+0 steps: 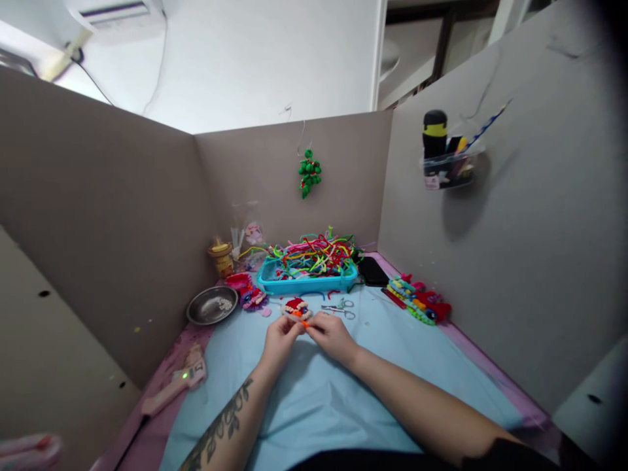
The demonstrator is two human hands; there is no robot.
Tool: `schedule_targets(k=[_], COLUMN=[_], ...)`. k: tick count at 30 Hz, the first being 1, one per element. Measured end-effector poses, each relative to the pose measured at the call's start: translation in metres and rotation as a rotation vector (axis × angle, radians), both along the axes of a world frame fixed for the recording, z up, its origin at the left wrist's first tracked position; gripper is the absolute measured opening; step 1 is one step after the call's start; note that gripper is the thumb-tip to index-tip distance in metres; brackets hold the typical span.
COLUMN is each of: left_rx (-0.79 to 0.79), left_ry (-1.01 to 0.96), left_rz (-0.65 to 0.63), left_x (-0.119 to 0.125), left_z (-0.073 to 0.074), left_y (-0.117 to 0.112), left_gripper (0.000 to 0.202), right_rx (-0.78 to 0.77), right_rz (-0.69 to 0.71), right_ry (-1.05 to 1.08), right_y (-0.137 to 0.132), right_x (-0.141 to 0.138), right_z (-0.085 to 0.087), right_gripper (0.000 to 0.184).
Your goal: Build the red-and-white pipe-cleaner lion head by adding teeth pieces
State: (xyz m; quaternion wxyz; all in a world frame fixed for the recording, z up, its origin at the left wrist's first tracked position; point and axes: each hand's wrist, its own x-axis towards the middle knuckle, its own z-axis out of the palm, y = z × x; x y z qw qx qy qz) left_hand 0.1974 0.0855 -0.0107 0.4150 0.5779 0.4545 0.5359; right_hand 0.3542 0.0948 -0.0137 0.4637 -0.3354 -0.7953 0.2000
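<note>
Both my hands meet over the light blue mat [314, 399] at mid-table. My left hand [280, 338] and my right hand [330, 333] each pinch a short orange pipe cleaner [305, 323] between their fingertips. The orange piece joins a small red, white and orange pipe-cleaner figure [296, 307] lying just beyond my fingers. Small scissors [341, 308] lie to the right of the figure. Behind them a turquoise tray [307, 282] holds a heap of coloured pipe cleaners.
A metal bowl [212, 305] sits at the left, a pink glue gun [179, 384] nearer me on the left. Finished colourful pieces [418, 299] and a black phone [373, 270] lie at the right. Grey partition walls enclose the desk; a green ornament [309, 173] hangs on the back wall.
</note>
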Motion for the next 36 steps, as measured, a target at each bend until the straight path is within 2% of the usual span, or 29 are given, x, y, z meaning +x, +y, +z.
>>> schedule_targets(k=[5,12,15,19,27,32,36], left_rx=[0.025,0.034,0.033,0.004,-0.057,-0.107,-0.12], left_ry=[0.028,-0.122,-0.049,0.125,0.038,0.06,0.105], left_rz=[0.027,0.01,0.007,0.078,0.002,-0.005,0.017], left_x=[-0.001,0.0,-0.002,-0.005,-0.002,-0.002,0.0], left_z=[-0.001,0.002,-0.001,-0.003,-0.008,-0.01,-0.005], left_y=[0.001,0.005,0.007,0.006,0.006,0.009,0.007], left_gripper=[0.013,0.015,0.019,0.022,0.033,0.036,0.039], right_rx=[0.01,0.018,0.023,0.045,0.271,0.29,0.284], right_rz=[-0.017,-0.036,-0.038,-0.09,-0.218,-0.254,-0.218], right_ry=[0.001,-0.001,-0.009,-0.046,-0.252,-0.315,-0.327], right_y=[-0.002,-0.001,0.0,0.001,0.003,0.005,0.004], right_x=[-0.005,-0.007,-0.004,-0.003,0.0,0.001,0.001], right_z=[0.002,0.005,0.003,0.002,0.003,0.0,0.0], right_gripper=[0.016,0.013,0.014,0.012,0.013,0.013,0.014])
